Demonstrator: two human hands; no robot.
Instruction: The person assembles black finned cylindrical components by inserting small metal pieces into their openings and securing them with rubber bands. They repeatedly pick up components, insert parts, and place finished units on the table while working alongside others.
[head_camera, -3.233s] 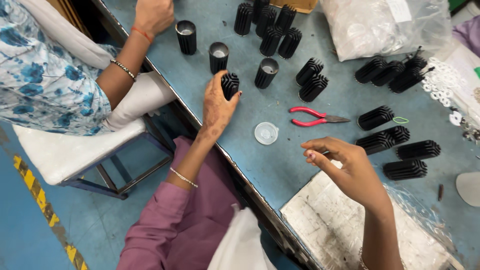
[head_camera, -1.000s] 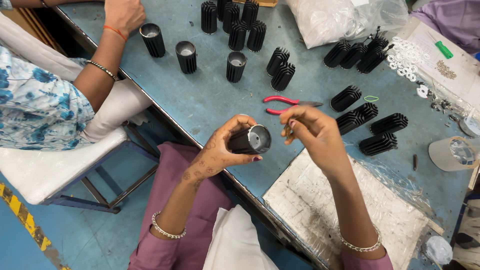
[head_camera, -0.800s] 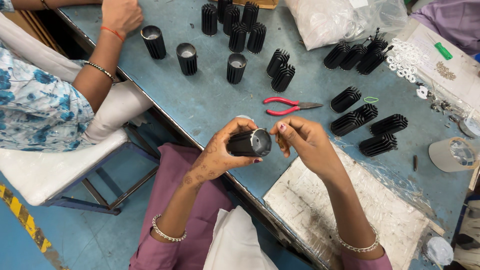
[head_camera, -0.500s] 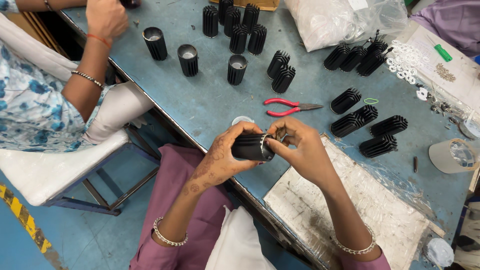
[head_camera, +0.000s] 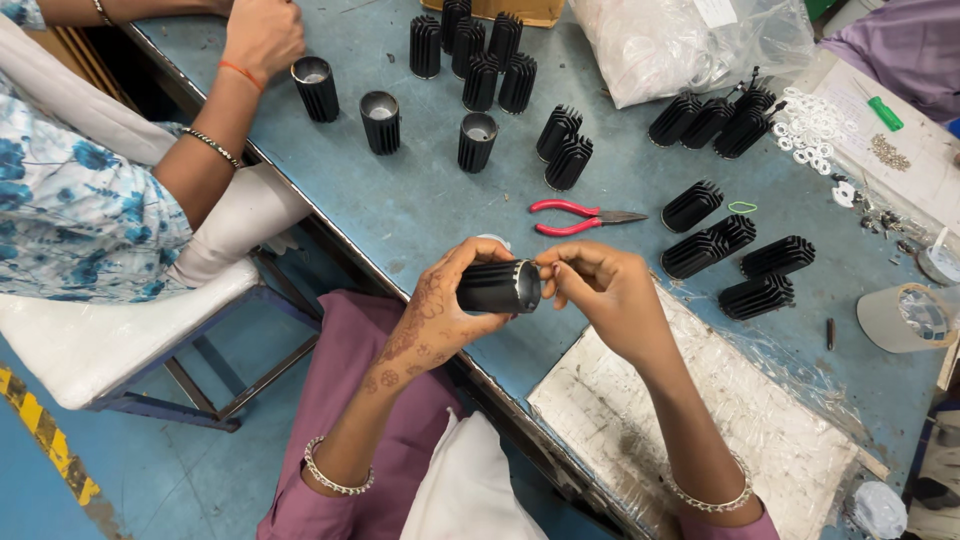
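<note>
My left hand (head_camera: 440, 315) grips a black finned cylinder (head_camera: 495, 286) held sideways above the near edge of the blue table (head_camera: 420, 210). Its open end carries a shiny ring and faces my right hand (head_camera: 600, 290). My right fingertips press against that ringed end, pinched on a small part too hidden to make out.
Red-handled pliers (head_camera: 580, 215) lie just beyond my hands. Several black finned cylinders stand at the back (head_camera: 478, 140) and lie at the right (head_camera: 735, 265). A plastic bag (head_camera: 690, 45) and white rings (head_camera: 805, 135) are far right. A co-worker's hand (head_camera: 262, 38) rests at top left.
My left hand picked a finned cylinder off the table and brought it toward me. My right hand came over from the right and closed on its open end.
</note>
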